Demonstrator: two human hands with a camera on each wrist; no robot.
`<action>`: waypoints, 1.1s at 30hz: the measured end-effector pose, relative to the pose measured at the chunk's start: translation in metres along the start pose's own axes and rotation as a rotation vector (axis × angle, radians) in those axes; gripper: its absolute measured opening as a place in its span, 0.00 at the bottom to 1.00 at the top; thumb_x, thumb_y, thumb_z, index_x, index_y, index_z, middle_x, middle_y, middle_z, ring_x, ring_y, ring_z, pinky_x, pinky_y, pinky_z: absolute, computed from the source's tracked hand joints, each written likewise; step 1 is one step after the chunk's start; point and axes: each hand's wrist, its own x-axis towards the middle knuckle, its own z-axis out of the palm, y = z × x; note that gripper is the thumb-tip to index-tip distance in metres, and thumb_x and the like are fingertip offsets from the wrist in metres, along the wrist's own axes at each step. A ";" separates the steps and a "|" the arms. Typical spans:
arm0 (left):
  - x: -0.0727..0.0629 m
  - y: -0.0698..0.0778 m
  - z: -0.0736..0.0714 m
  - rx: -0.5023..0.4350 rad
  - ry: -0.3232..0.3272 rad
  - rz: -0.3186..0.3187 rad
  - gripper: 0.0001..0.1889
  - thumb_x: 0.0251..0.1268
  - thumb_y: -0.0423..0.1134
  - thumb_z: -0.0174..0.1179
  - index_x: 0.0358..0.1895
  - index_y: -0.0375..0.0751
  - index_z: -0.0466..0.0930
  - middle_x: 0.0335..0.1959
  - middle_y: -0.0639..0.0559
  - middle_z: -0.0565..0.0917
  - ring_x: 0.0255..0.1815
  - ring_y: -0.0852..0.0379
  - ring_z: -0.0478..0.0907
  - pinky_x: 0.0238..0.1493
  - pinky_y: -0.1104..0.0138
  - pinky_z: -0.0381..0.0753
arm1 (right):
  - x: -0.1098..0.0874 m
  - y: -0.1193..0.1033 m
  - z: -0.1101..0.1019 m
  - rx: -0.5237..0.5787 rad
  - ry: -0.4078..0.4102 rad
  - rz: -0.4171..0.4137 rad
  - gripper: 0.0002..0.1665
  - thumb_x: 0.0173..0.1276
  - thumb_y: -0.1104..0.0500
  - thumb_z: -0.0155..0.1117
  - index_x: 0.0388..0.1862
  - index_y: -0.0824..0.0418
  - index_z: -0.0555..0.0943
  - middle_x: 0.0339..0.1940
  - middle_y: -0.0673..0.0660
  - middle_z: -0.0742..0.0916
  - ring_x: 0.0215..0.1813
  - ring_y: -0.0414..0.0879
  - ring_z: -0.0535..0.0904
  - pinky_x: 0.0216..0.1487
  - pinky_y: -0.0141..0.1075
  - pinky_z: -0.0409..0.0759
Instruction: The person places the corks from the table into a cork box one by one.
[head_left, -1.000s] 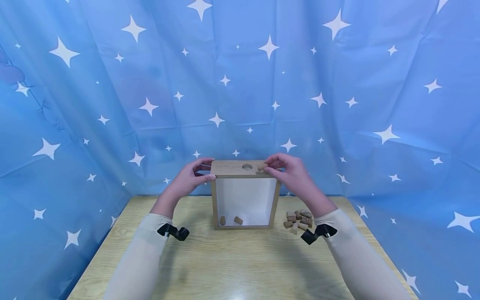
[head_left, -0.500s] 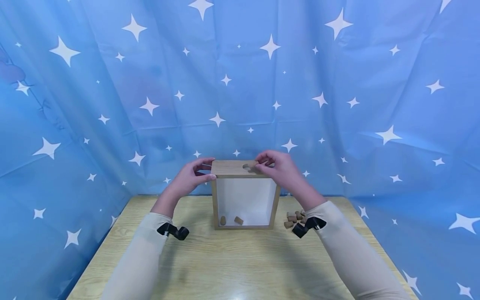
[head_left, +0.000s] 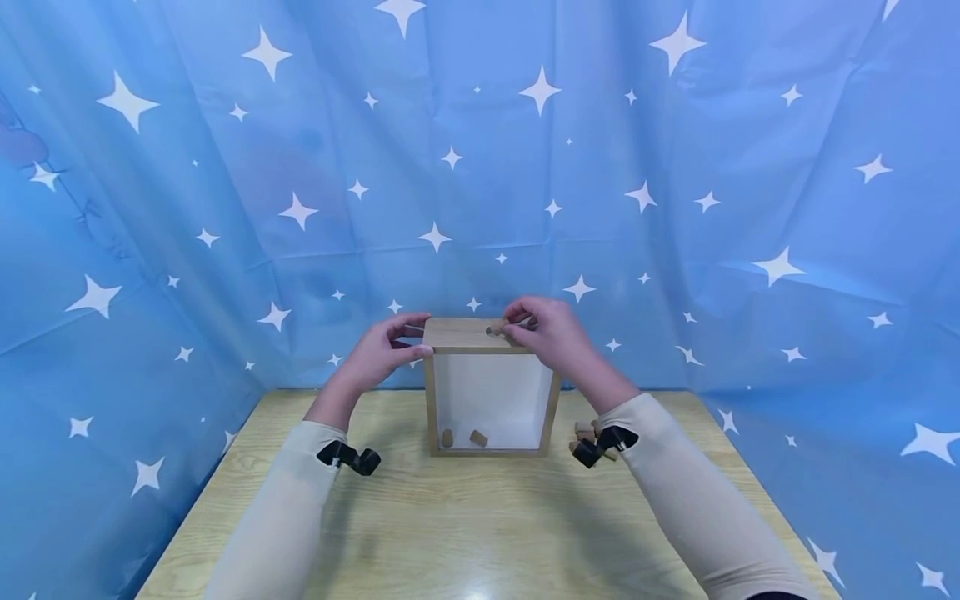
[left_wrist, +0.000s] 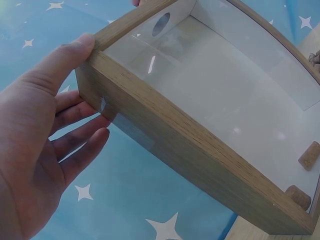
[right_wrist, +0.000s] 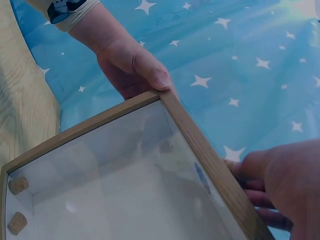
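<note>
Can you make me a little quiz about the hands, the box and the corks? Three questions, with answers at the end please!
1. How many corks lie inside the box?
2. True or false: the left hand is lying flat on the table.
3. What does the right hand pinch near the round hole? A: a pencil. B: a cork. C: a spoon.

Key: 1. Two. 2. False; it grips the box's top corner. 3. B.

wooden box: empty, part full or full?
Part full, nearly empty: the head view shows two corks at the bottom of the wooden box, with bare white interior above them.
</note>
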 end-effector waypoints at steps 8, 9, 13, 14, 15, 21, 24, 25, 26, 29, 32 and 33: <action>-0.002 0.002 0.000 0.000 -0.003 -0.009 0.39 0.70 0.59 0.78 0.81 0.54 0.76 0.73 0.48 0.80 0.75 0.39 0.77 0.69 0.42 0.83 | 0.004 0.002 0.004 -0.037 -0.040 0.012 0.09 0.78 0.65 0.75 0.53 0.64 0.90 0.49 0.59 0.93 0.52 0.54 0.92 0.53 0.46 0.92; -0.002 0.002 0.001 -0.001 -0.005 -0.010 0.40 0.70 0.59 0.78 0.81 0.54 0.76 0.73 0.48 0.80 0.75 0.38 0.77 0.69 0.42 0.83 | 0.003 0.002 0.004 -0.030 -0.036 0.011 0.09 0.77 0.66 0.75 0.53 0.64 0.90 0.49 0.59 0.93 0.52 0.54 0.92 0.54 0.47 0.92; -0.002 0.001 0.001 -0.007 -0.011 -0.008 0.39 0.70 0.59 0.77 0.81 0.54 0.76 0.74 0.48 0.79 0.77 0.36 0.75 0.70 0.41 0.82 | -0.001 0.004 0.002 0.017 0.005 -0.007 0.09 0.77 0.66 0.75 0.53 0.66 0.90 0.50 0.60 0.92 0.54 0.56 0.91 0.58 0.50 0.91; -0.002 0.001 0.001 -0.007 -0.011 -0.006 0.39 0.71 0.58 0.77 0.81 0.54 0.76 0.74 0.48 0.79 0.77 0.35 0.75 0.70 0.41 0.82 | -0.003 0.004 0.001 0.028 0.016 -0.007 0.09 0.77 0.66 0.75 0.53 0.66 0.90 0.50 0.60 0.92 0.54 0.57 0.91 0.58 0.51 0.90; -0.002 0.001 0.001 -0.005 -0.008 -0.006 0.39 0.71 0.58 0.77 0.81 0.54 0.76 0.74 0.48 0.79 0.77 0.37 0.75 0.70 0.41 0.82 | -0.006 0.004 -0.001 0.040 0.026 -0.005 0.09 0.77 0.66 0.75 0.53 0.66 0.90 0.49 0.60 0.92 0.54 0.57 0.91 0.59 0.52 0.90; -0.002 0.001 0.000 -0.009 -0.006 -0.002 0.40 0.72 0.58 0.77 0.82 0.52 0.74 0.74 0.48 0.79 0.76 0.37 0.75 0.70 0.41 0.82 | -0.027 0.012 -0.015 0.050 0.088 0.037 0.08 0.79 0.62 0.75 0.52 0.62 0.90 0.47 0.56 0.92 0.52 0.55 0.90 0.52 0.51 0.92; -0.001 0.001 0.000 -0.016 -0.007 -0.010 0.40 0.72 0.57 0.77 0.83 0.52 0.74 0.75 0.47 0.78 0.77 0.35 0.74 0.70 0.41 0.82 | -0.040 0.017 -0.022 0.039 0.135 0.029 0.06 0.78 0.62 0.76 0.50 0.61 0.91 0.46 0.54 0.92 0.50 0.53 0.89 0.48 0.51 0.90; -0.001 0.001 0.000 -0.019 -0.007 -0.012 0.40 0.72 0.57 0.77 0.83 0.51 0.73 0.75 0.47 0.78 0.77 0.34 0.74 0.70 0.41 0.82 | -0.044 0.019 -0.024 0.038 0.150 0.022 0.06 0.77 0.62 0.77 0.49 0.61 0.91 0.46 0.54 0.92 0.50 0.53 0.88 0.48 0.51 0.89; -0.001 0.001 0.000 -0.022 -0.007 -0.014 0.41 0.72 0.56 0.77 0.83 0.50 0.73 0.75 0.47 0.78 0.77 0.34 0.74 0.70 0.41 0.82 | -0.048 0.021 -0.025 0.038 0.163 0.014 0.05 0.76 0.63 0.77 0.48 0.61 0.91 0.46 0.54 0.92 0.50 0.53 0.87 0.49 0.51 0.88; -0.001 0.001 0.000 -0.023 -0.006 -0.017 0.41 0.73 0.55 0.77 0.84 0.49 0.72 0.75 0.47 0.78 0.77 0.36 0.74 0.69 0.41 0.82 | -0.058 0.029 -0.030 0.038 0.188 0.005 0.05 0.74 0.65 0.78 0.46 0.61 0.90 0.46 0.55 0.92 0.51 0.53 0.87 0.55 0.54 0.86; -0.002 0.001 0.000 -0.021 -0.007 -0.014 0.41 0.73 0.55 0.76 0.84 0.48 0.72 0.75 0.47 0.78 0.77 0.37 0.74 0.70 0.41 0.82 | -0.069 0.035 -0.035 0.033 0.195 0.016 0.05 0.75 0.66 0.78 0.47 0.62 0.90 0.47 0.55 0.91 0.52 0.54 0.86 0.57 0.53 0.84; -0.002 0.000 0.000 -0.020 -0.009 -0.011 0.41 0.73 0.55 0.76 0.84 0.48 0.72 0.76 0.46 0.78 0.77 0.37 0.74 0.70 0.41 0.82 | -0.073 0.037 -0.036 0.029 0.198 0.023 0.06 0.75 0.66 0.77 0.48 0.62 0.90 0.47 0.55 0.91 0.52 0.55 0.86 0.56 0.52 0.84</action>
